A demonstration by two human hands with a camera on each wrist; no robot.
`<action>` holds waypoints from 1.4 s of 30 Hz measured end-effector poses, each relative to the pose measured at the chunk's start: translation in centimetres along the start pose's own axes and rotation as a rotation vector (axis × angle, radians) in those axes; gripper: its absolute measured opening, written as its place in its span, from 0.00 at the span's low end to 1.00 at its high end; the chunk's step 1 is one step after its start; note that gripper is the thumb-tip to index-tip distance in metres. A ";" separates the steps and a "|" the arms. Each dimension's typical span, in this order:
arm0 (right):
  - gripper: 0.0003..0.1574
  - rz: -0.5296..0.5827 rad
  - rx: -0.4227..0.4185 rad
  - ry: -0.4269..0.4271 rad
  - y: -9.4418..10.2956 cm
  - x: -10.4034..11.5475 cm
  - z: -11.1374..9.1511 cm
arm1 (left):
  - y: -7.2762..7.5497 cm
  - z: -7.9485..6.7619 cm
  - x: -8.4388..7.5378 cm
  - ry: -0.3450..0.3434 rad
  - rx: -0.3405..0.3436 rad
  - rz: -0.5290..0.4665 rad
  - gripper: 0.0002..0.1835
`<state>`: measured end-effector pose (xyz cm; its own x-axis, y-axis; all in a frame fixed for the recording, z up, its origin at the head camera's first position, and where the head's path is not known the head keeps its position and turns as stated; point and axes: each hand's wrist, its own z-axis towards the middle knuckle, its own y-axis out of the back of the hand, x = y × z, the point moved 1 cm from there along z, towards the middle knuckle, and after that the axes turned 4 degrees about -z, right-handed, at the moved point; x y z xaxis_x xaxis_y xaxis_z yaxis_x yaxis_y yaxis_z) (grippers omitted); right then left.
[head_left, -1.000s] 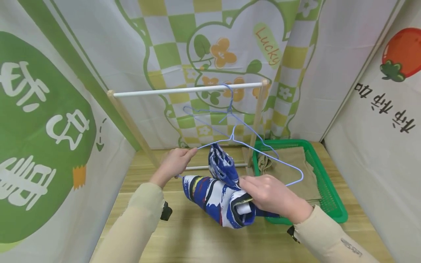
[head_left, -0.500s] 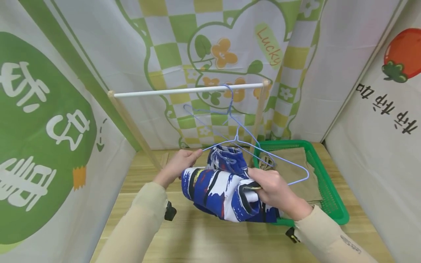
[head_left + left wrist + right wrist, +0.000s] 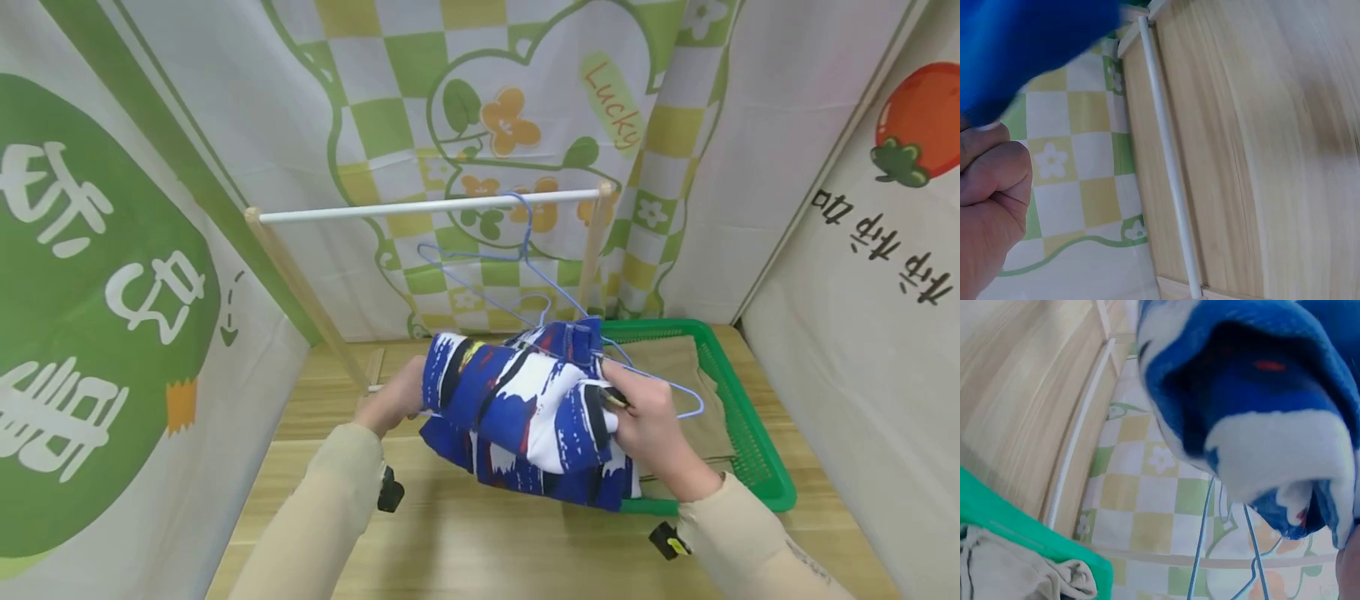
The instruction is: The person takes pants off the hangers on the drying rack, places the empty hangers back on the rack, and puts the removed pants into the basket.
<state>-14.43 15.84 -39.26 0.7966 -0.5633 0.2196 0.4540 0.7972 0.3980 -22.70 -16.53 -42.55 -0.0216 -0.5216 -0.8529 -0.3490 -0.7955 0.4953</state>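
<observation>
A blue, white and black patterned garment (image 3: 536, 400) drapes in a fold across a light-blue wire hanger (image 3: 693, 404). The garment hides most of that hanger; its hook and right end show. My left hand (image 3: 396, 398) grips the hanger's left end, with fingers curled in the left wrist view and the garment's edge right above them. On the other side my right hand (image 3: 651, 417) pinches the garment near its upper right edge. In the right wrist view an open end of the garment (image 3: 1272, 444) faces the camera, and only a bit of the hand shows.
Behind the hands stands a rack with a white rod (image 3: 420, 209) on wooden posts. A second blue wire hanger (image 3: 527, 237) hangs on the rod. A green basket (image 3: 757, 442) at the right holds folded tan cloth (image 3: 667, 358). Fabric walls surround the wooden table (image 3: 450, 550).
The garment has been raised and spread over the held hanger, now covering its middle and left arm. My right hand has shifted rightward with the cloth; my left stays at the hanger's end.
</observation>
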 end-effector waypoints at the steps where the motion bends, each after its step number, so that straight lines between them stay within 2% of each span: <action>1: 0.11 0.015 -0.008 -0.041 0.1 -0.1 0.1 | 0.0 0.0 0.0 -0.020 0.001 0.023 0.14; 6: 0.18 0.167 -0.062 -0.210 0.4 -0.7 0.2 | -0.4 -0.3 0.1 0.007 -0.001 0.017 0.19; 14: 0.11 0.154 -0.140 -0.364 0.8 -1.5 0.0 | -1.1 -0.3 0.3 0.027 0.009 -0.041 0.24; 19: 0.04 0.141 -0.181 -0.570 1.1 -1.8 -0.1 | -1.4 -0.4 0.7 -0.005 0.018 -0.077 0.22; 22: 0.08 0.169 -0.211 -0.681 1.2 -1.9 0.0 | -1.6 -0.6 1.0 -0.071 0.017 -0.037 0.16; 26: 0.15 0.421 -0.328 -0.829 1.1 -2.1 0.2 | -1.9 -0.8 1.2 -0.152 -0.013 0.049 0.16; 28: 0.15 0.591 -0.409 -0.885 1.1 -2.1 0.5 | -2.0 -0.9 1.2 -0.154 -0.026 0.071 0.18; 30: 0.13 0.697 -0.464 -0.904 1.1 -2.2 0.9 | -2.3 -1.0 1.2 -0.145 -0.042 0.091 0.19; 34: 0.15 0.834 -0.529 -0.896 1.4 -2.3 1.6 | -2.6 -1.2 1.2 -0.119 -0.060 0.166 0.24; 38: 0.20 0.958 -0.609 -0.900 1.6 -2.3 2.3 | -2.8 -1.3 1.1 -0.171 -0.097 0.283 0.26; 42: 0.18 1.008 -0.628 -0.874 1.8 -2.2 2.8 | -3.0 -1.6 0.9 -0.228 -0.170 0.423 0.21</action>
<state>-16.53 17.87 -36.52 0.4891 0.5068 0.7099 0.1431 0.7562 -0.6385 -20.15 -15.17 -44.53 -0.3388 -0.7433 -0.5769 -0.1089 -0.5780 0.8087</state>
